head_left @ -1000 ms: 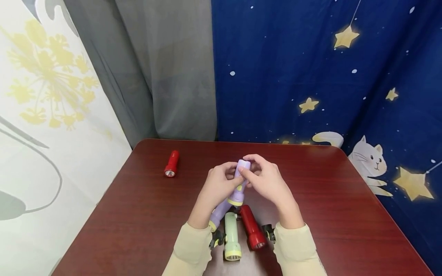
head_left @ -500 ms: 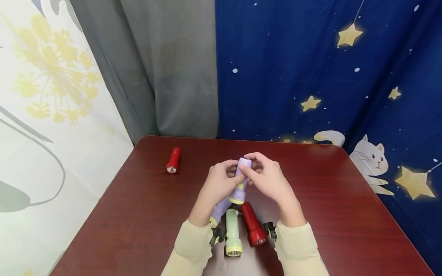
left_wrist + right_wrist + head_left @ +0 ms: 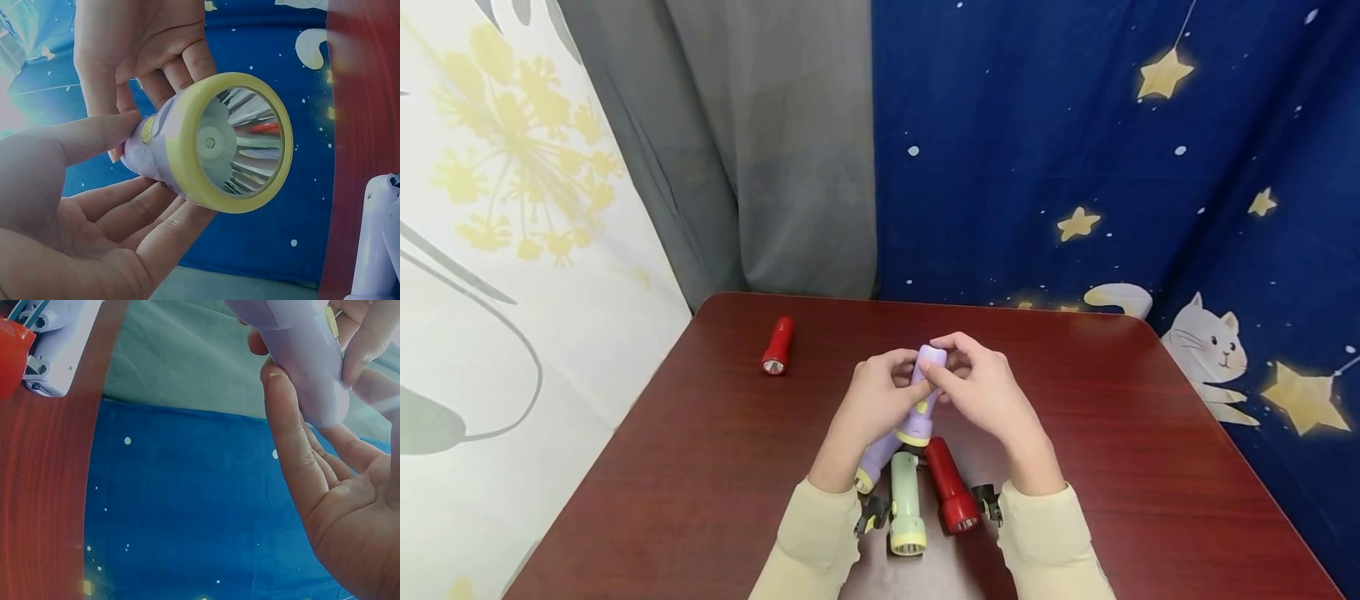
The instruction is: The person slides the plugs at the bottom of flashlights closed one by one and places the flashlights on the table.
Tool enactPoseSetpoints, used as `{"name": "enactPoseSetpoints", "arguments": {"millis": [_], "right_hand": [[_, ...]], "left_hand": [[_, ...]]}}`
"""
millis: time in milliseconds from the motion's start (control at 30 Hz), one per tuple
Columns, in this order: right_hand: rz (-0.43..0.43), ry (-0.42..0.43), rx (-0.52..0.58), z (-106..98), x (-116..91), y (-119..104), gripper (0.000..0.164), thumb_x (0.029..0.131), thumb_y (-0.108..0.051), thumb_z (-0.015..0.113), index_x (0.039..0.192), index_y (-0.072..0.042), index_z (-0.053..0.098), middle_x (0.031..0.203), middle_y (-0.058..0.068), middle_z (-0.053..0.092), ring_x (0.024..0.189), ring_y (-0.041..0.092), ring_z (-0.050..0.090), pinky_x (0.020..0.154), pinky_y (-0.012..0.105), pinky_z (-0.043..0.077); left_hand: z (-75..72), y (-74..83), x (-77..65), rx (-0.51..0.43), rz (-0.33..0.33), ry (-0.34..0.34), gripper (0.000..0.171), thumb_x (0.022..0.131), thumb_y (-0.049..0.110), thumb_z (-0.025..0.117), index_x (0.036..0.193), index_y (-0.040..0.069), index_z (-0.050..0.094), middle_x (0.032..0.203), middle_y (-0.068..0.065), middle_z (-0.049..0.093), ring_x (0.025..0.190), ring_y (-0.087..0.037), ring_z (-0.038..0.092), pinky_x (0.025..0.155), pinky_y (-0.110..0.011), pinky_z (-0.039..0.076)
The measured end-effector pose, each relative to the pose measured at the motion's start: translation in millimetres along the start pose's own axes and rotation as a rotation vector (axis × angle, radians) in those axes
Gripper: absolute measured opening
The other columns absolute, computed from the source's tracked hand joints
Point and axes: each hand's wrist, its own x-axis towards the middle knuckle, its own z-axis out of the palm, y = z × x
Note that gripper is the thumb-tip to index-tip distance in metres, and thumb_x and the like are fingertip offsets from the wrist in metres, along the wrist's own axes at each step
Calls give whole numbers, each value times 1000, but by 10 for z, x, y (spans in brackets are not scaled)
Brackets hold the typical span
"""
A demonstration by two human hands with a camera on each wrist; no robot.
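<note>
Above the table, both hands hold a lilac flashlight (image 3: 917, 423) with a yellow rim and a yellow switch. My left hand (image 3: 874, 398) grips its body, thumb on the near side by the switch. At the tail end, my right hand (image 3: 988, 390) pinches it between thumb and fingers. The left wrist view looks straight at the lens (image 3: 240, 140), which appears unlit. Below the hands lie a second lilac flashlight (image 3: 877, 460), partly covered by the left wrist, a pale green flashlight (image 3: 906, 504) and a red flashlight (image 3: 951, 487).
Another red flashlight (image 3: 778, 343) lies apart at the far left of the dark red table (image 3: 700, 467). Grey and blue star-patterned curtains (image 3: 1000, 167) hang behind the table's back edge. Black wrist mounts (image 3: 872, 515) sit at the cuffs.
The head view has shifted slightly, so the table sits a little higher in it. Both hands keep their hold on the lilac flashlight, with hardly any movement.
</note>
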Motion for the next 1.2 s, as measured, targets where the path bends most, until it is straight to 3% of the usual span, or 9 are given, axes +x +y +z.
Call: {"name": "enactPoseSetpoints", "arguments": {"millis": [400, 700, 900, 1200], "right_hand": [[2, 10, -1, -28, -48, 11, 35, 100, -27, 75, 131, -12, 68, 105, 15, 78, 75, 16, 75, 71, 33, 66], [-21, 6, -4, -43, -73, 41, 36, 100, -24, 75, 132, -8, 67, 109, 17, 77, 82, 25, 77, 72, 33, 66], [-20, -3, -17, -19, -50, 31, 37, 100, -28, 75, 132, -11, 67, 107, 14, 78, 81, 24, 76, 71, 30, 65], [-2, -6, -16, 4, -38, 59, 37, 100, -26, 75, 132, -9, 68, 106, 16, 77, 81, 22, 77, 74, 37, 67]], "left_hand": [[33, 47, -44, 29, 34, 8, 42, 97, 21, 78, 134, 3, 71, 122, -15, 78, 106, -28, 79, 91, -44, 66], [52, 51, -62, 37, 35, 5, 41, 97, 21, 77, 134, 3, 70, 122, -15, 78, 107, -28, 79, 90, -43, 66], [28, 46, -57, 28, 27, 7, 41, 98, 20, 76, 135, 3, 70, 124, -15, 78, 108, -28, 79, 92, -44, 66], [23, 4, -52, 27, 2, -9, 43, 98, 21, 76, 136, 2, 69, 124, -15, 77, 107, -28, 79, 90, -44, 66]]}}
